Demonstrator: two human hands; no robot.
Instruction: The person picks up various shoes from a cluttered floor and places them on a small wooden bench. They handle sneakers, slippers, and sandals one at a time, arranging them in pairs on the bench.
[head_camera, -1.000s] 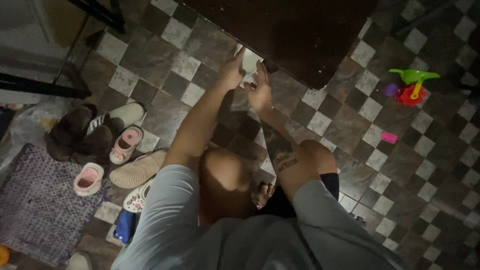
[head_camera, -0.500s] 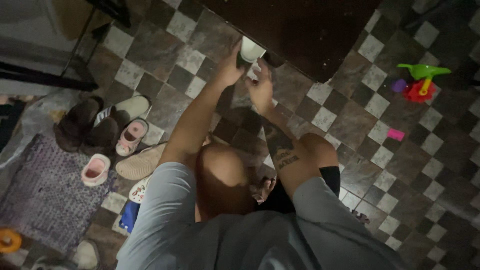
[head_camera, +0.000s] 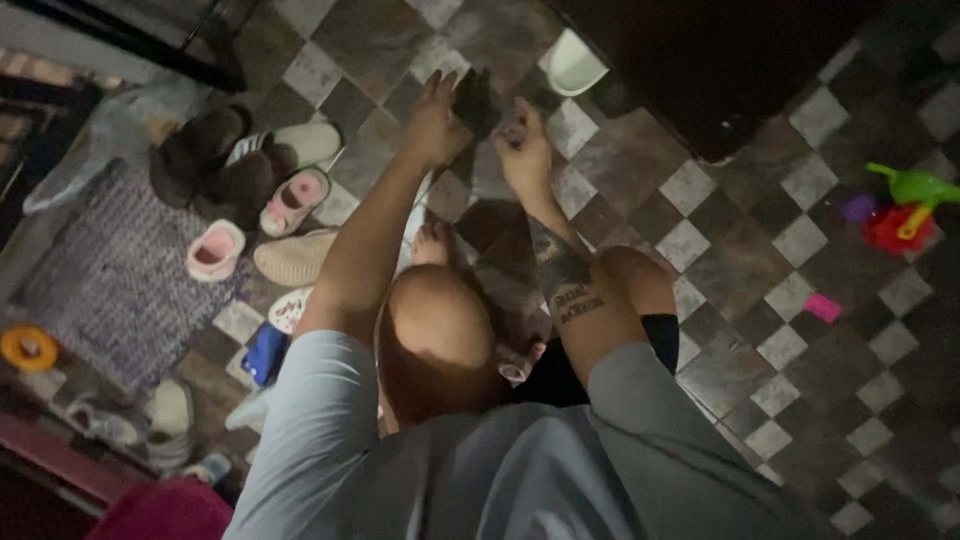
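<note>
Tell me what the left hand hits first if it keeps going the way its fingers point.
Probably bare checkered floor. The left hand holds a dark object and points up-frame; the white bowl lies off to its right, likely missed, though depth is unclear.

— What's the floor (head_camera: 720, 225) like near the dark cabinet (head_camera: 720, 70)?

— Smooth stone-look tile, faintly glossy. The cabinet's dull dark wood. The white cup (head_camera: 573, 65) beside it is smooth plastic; my sleeve (head_camera: 300, 430) is matt cloth.
</note>
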